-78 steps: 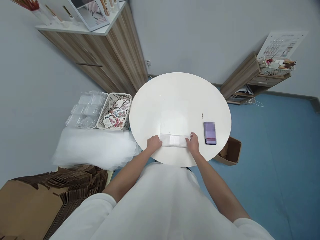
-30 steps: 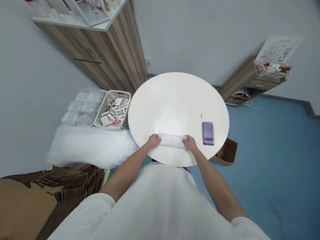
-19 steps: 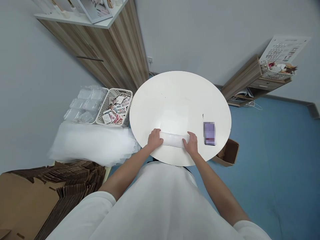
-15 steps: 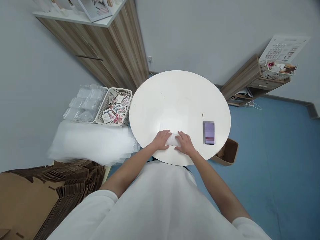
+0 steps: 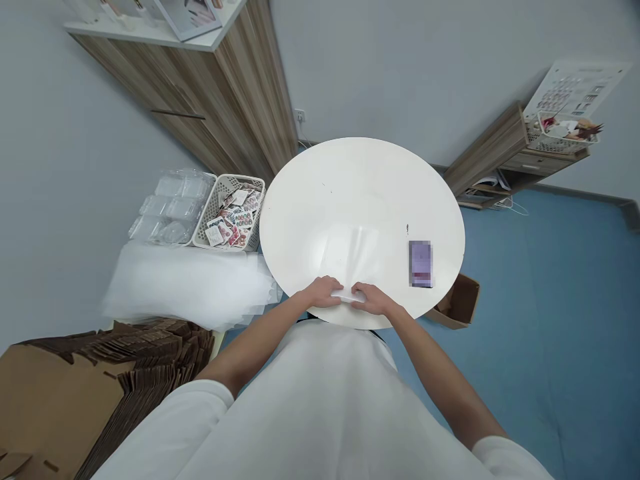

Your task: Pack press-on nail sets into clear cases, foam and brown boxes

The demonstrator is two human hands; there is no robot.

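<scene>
Near the front edge of the round white table (image 5: 360, 180), my left hand (image 5: 323, 292) and my right hand (image 5: 373, 299) grip the two ends of a small white wrapped bundle (image 5: 347, 295). The fingers of both hands are curled around it. A thin translucent sheet (image 5: 357, 247) stretches from the bundle away from me across the tabletop, with creases running along it. What the bundle contains is hidden. To the right of my right hand lies a purple flat rectangular thing (image 5: 421, 264), blurred by pixelation.
Left of the table stand a basket of printed cards (image 5: 229, 220), clear plastic packs (image 5: 173, 205), a pile of translucent sheets (image 5: 185, 283) and stacked flat cardboard (image 5: 65, 400). An open cardboard box (image 5: 459, 303) sits below the table's right edge. A wooden cabinet (image 5: 240, 87) rises behind left.
Both hands have drawn the bundle toward my body, and their fingers have curled from lying flatter. The sheet ahead of the bundle now shows clear creases. The view has shifted slightly.
</scene>
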